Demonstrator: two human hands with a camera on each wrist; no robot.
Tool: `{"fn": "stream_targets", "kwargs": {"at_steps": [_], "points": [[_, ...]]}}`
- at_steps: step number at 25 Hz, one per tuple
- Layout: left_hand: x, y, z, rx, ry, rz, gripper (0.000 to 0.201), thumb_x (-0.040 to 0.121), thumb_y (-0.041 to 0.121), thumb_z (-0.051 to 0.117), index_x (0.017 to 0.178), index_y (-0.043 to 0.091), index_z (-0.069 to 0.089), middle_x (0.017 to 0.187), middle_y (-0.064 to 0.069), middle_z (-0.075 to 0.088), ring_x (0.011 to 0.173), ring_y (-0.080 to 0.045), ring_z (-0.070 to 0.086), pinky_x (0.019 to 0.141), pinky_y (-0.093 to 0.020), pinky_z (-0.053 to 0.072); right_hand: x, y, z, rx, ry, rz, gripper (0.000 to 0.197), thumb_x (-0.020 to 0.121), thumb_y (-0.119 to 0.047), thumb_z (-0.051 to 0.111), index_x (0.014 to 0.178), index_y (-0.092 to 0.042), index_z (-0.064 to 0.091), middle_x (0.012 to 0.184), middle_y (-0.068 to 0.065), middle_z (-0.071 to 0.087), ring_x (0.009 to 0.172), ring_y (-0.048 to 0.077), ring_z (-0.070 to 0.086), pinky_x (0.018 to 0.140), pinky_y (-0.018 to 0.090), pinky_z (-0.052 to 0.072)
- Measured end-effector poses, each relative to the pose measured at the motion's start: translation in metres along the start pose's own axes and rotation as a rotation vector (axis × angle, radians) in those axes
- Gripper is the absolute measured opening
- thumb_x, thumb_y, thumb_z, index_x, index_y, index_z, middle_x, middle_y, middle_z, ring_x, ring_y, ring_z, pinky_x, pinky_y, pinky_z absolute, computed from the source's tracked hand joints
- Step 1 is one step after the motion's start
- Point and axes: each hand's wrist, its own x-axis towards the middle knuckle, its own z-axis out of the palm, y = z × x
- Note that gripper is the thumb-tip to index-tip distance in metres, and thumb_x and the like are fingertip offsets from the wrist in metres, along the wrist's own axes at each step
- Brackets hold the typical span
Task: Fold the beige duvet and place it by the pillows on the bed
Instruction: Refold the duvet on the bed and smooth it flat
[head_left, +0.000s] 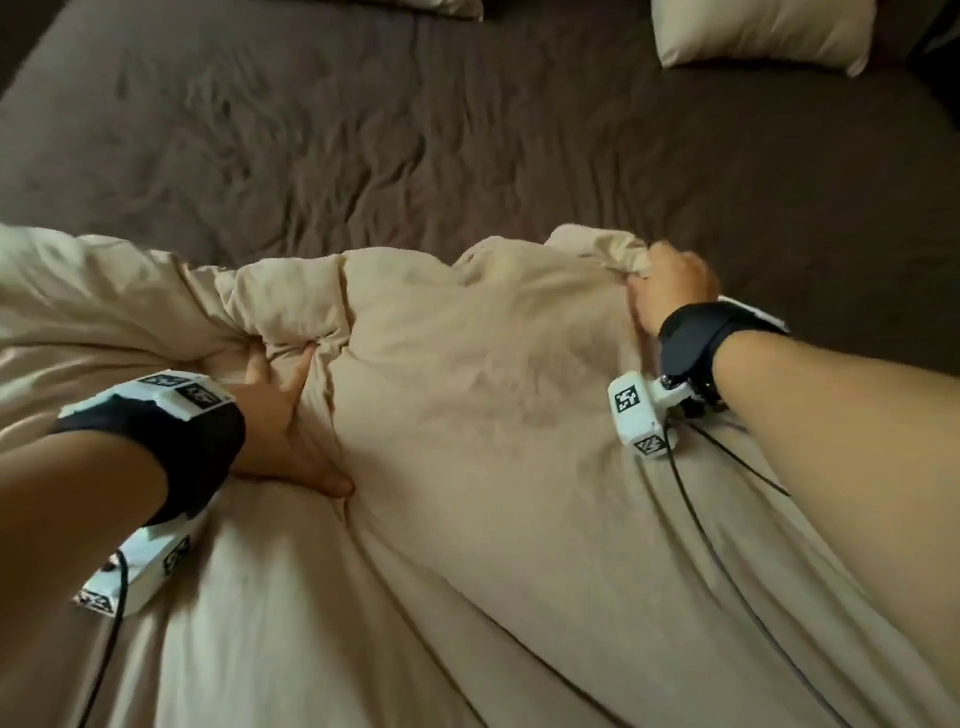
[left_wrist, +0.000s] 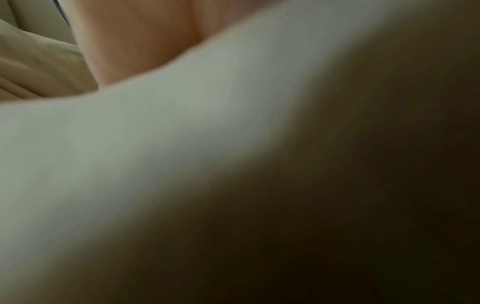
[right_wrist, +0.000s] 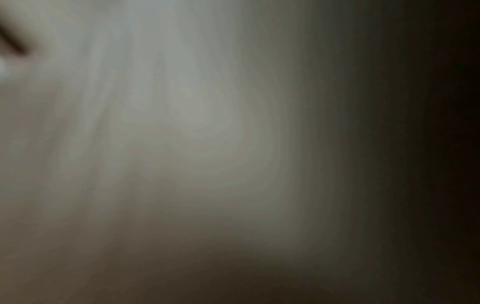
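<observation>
We see our left hand (head_left: 280, 415) spread, pressing flat on the beige duvet (head_left: 467, 441) at lower left; right hand (head_left: 670, 291) bunching its edge mid-right; pillows (head_left: 758, 31) upper right.

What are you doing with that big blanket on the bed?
A person is folding the beige duvet on a bed with a brown sheet. The left hand lies on a crumpled part of it with fingers spread, and the right hand grips a bunched bit at the far edge. It is still rumpled and unfolded, well short of the pillows at the head.
</observation>
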Motion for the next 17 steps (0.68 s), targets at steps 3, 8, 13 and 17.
{"fn": "stream_targets", "kwargs": {"at_steps": [3, 8, 13, 17], "points": [[0.008, -0.009, 0.005, 0.008, -0.002, -0.002, 0.174, 0.01, 0.103, 0.054, 0.143, 0.041, -0.04, 0.158, -0.02, -0.032, 0.149, -0.043, 0.02, 0.119, -0.05, 0.028, 0.018, 0.04, -0.035, -0.001, 0.097, 0.193, 0.029, 0.096, -0.024, 0.054, 0.116, -0.003, 0.053, 0.126, 0.027, 0.05, 0.116, 0.047, 0.049, 0.099, 0.056, 0.041], [0.01, -0.001, 0.004, 0.025, 0.048, -0.022, 0.173, 0.01, 0.103, 0.054, 0.144, 0.043, -0.037, 0.159, -0.019, -0.029, 0.15, -0.045, 0.013, 0.119, -0.058, 0.022, -0.027, -0.003, -0.037, -0.131, 0.021, -0.005, 0.056, 0.091, -0.02, 0.056, 0.141, -0.034, 0.033, 0.155, 0.008, 0.017, 0.144, 0.039, 0.012, 0.107, 0.074, 0.015], [0.004, -0.006, 0.011, -0.03, 0.118, -0.024, 0.17, 0.004, 0.105, 0.048, 0.139, 0.05, -0.039, 0.16, -0.015, -0.029, 0.148, -0.052, 0.011, 0.117, -0.062, 0.025, -0.093, -0.022, -0.025, -0.133, -0.444, -0.137, 0.087, 0.075, -0.085, 0.039, 0.147, -0.054, 0.001, 0.161, -0.009, -0.022, 0.148, 0.036, -0.019, 0.114, 0.067, 0.007], [-0.017, -0.005, 0.008, 0.025, 0.141, -0.041, 0.156, 0.012, 0.109, 0.04, 0.129, 0.054, -0.047, 0.163, -0.012, -0.021, 0.145, -0.059, 0.0, 0.118, -0.065, 0.014, -0.089, 0.022, -0.027, -0.111, -0.577, 0.039, 0.108, 0.069, -0.092, 0.038, 0.152, -0.044, -0.01, 0.162, 0.0, -0.023, 0.15, 0.028, -0.016, 0.122, 0.048, 0.001]]}}
